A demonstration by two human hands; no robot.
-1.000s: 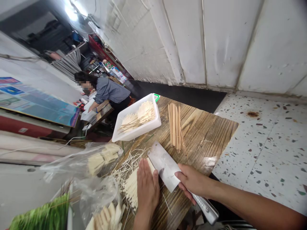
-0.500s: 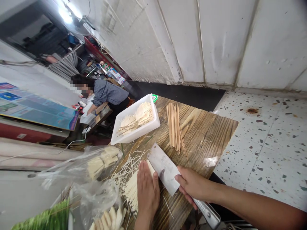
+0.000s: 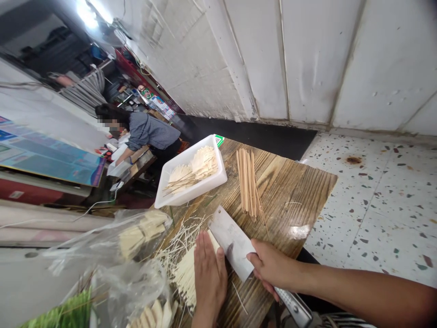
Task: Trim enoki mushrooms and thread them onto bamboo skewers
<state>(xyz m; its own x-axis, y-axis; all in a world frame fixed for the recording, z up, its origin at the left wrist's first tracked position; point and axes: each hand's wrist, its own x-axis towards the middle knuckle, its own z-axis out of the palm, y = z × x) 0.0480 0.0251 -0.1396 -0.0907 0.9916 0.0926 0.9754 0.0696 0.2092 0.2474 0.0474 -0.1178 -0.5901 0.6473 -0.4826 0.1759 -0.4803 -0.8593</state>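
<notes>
My left hand [image 3: 209,273] lies flat, fingers together and stretched out, pressing down on a pale stack of tofu skin sheets [image 3: 186,275] on the wooden table [image 3: 290,191]. My right hand [image 3: 269,266] grips the metal handle of a steel cleaver [image 3: 231,241], whose blade stands against the stack right beside my left fingers. Thin cut shreds [image 3: 177,237] lie scattered just beyond the stack.
A bundle of bamboo skewers [image 3: 249,187] lies past the cleaver. A white tray [image 3: 170,196] holds skewered tofu skin. Plastic bags with tofu pieces [image 3: 136,234] and green stalks [image 3: 64,312] sit at left. A person [image 3: 146,132] bends over another table far left. Terrazzo floor at right.
The view has shifted slightly; the cleaver and both hands stay almost in place on the stack.
</notes>
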